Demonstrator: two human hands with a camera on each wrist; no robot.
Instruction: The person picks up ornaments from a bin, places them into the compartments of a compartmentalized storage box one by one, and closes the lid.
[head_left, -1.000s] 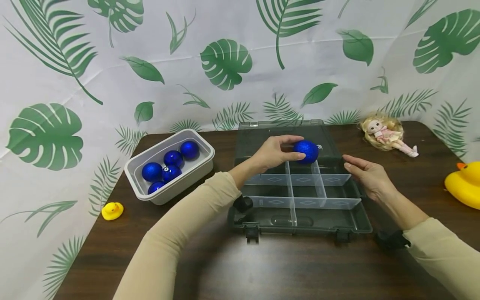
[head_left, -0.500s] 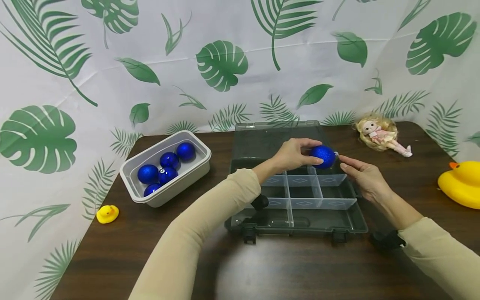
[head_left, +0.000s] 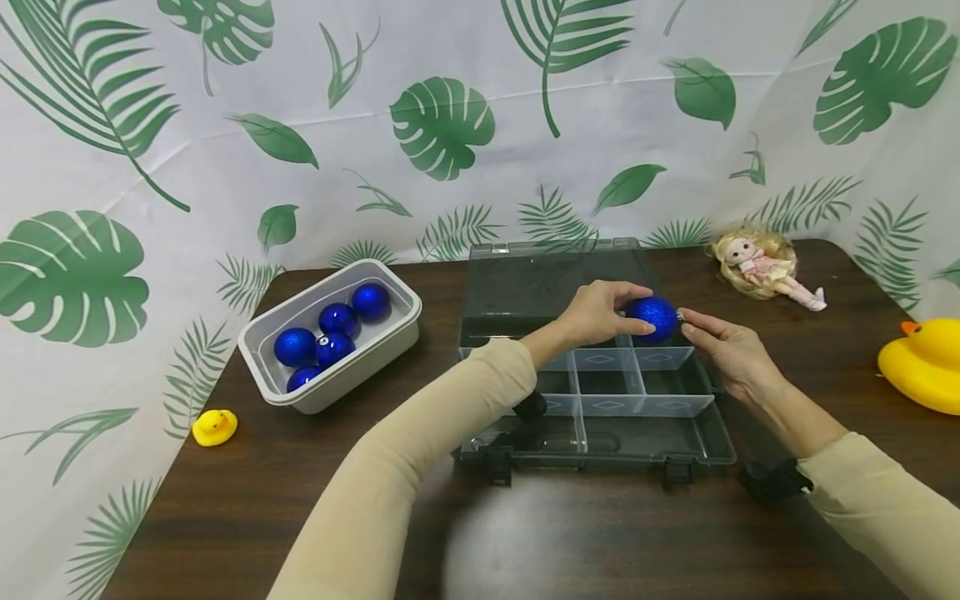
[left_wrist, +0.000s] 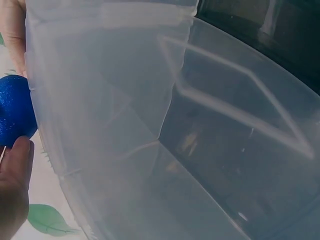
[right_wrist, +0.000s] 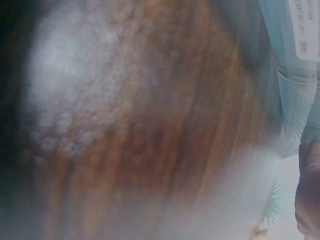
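Note:
My left hand (head_left: 596,315) holds a glittery blue Christmas ball (head_left: 652,320) between thumb and fingers, above the back right of a divided storage box (head_left: 570,457). At the ball's right side is its small silver cap, which my right hand (head_left: 733,354) pinches with thumb and fingertips. The left wrist view catches the blue ball (left_wrist: 16,111) at its left edge, beyond a clear divider (left_wrist: 110,120). Only part of my right hand (right_wrist: 309,192) enters the right wrist view; the ball is out of sight there.
A pale grey tub (head_left: 352,379) with several blue balls stands at left. Near it sits a small yellow duck (head_left: 215,427). A doll (head_left: 763,265) lies at back right, and a large yellow duck (head_left: 926,365) is at the right edge. The box's lid (head_left: 551,287) lies back behind it.
My left hand has carried the blue ball rightward and slightly down to my right hand. The right fingertips now pinch its cap. The head view has shifted a little.

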